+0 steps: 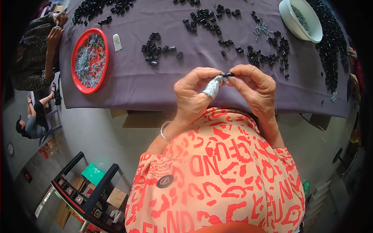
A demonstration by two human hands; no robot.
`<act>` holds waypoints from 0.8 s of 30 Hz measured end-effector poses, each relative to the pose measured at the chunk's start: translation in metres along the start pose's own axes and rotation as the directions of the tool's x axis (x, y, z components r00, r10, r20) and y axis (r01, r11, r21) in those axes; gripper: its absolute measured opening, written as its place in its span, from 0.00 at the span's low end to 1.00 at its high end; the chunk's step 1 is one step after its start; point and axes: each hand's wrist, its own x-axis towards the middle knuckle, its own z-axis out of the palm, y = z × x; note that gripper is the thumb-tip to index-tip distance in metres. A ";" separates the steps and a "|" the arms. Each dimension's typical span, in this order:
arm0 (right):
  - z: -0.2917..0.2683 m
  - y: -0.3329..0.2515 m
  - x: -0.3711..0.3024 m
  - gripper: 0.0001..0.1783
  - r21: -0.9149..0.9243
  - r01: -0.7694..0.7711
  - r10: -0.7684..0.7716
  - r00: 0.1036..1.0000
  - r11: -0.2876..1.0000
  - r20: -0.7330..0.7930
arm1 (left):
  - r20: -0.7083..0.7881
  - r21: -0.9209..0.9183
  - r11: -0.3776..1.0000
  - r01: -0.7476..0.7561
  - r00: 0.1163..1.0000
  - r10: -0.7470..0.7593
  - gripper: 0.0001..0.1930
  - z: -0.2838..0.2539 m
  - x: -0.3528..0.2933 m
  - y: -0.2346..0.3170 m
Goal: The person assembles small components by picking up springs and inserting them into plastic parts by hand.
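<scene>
My left hand (191, 91) and my right hand (254, 86) meet just above the near edge of the cloth-covered table. Their fingertips pinch a small black cylindrical piece (228, 75) from both sides. A speckled grey-white finger cover (213, 87) wraps my left thumb. Whether a pin is in the piece is hidden by the fingers. Beyond the hands lie loose black pieces in clusters, the closest being a black cluster (151, 49) to the left and another black cluster (268, 56) to the right. Small silvery pins (262, 28) are scattered by the right one.
A red oval tray (107, 58) of silvery pins stands at left, with a white strip (117, 42) beside it. At far right are a cream basin (287, 21) and a long heap of black pieces (330, 50). Another person's hands (56, 31) are at the table's left end.
</scene>
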 end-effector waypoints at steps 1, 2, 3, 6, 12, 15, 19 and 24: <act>-0.001 0.001 0.000 0.10 0.001 -0.001 0.001 1.000 1.000 0.000 | -0.021 0.031 0.999 0.021 1.000 -0.020 0.10 0.001 -0.001 0.000; -0.001 0.003 0.001 0.10 -0.016 0.014 -0.014 1.000 1.000 0.009 | -0.043 0.062 0.997 0.042 0.998 -0.039 0.10 0.001 -0.001 0.000; -0.001 0.004 0.001 0.10 -0.032 0.029 -0.028 0.999 0.999 0.019 | -0.043 0.063 0.997 0.043 0.998 -0.041 0.10 0.001 -0.001 0.000; 0.000 0.002 -0.001 0.10 0.038 -0.033 0.032 0.999 0.999 0.008 | -0.032 0.134 0.991 -0.003 0.999 0.008 0.10 -0.002 -0.002 -0.003; -0.001 0.005 0.000 0.10 0.066 -0.109 0.108 0.994 0.992 0.014 | -0.039 0.166 0.986 -0.022 0.999 0.029 0.10 0.000 -0.003 -0.005; -0.001 0.005 0.001 0.10 0.109 -0.145 0.143 0.989 0.983 0.019 | -0.067 0.145 0.989 0.000 0.998 0.010 0.10 0.000 -0.003 -0.004; 0.000 0.005 0.002 0.10 0.141 -0.164 0.165 0.986 0.976 0.008 | -0.094 0.100 0.994 0.053 0.995 -0.043 0.10 0.001 -0.004 -0.004; 0.001 0.005 0.004 0.11 0.110 -0.142 0.145 0.989 0.984 -0.017 | -0.101 0.044 0.998 0.055 0.994 -0.050 0.09 0.004 -0.003 -0.009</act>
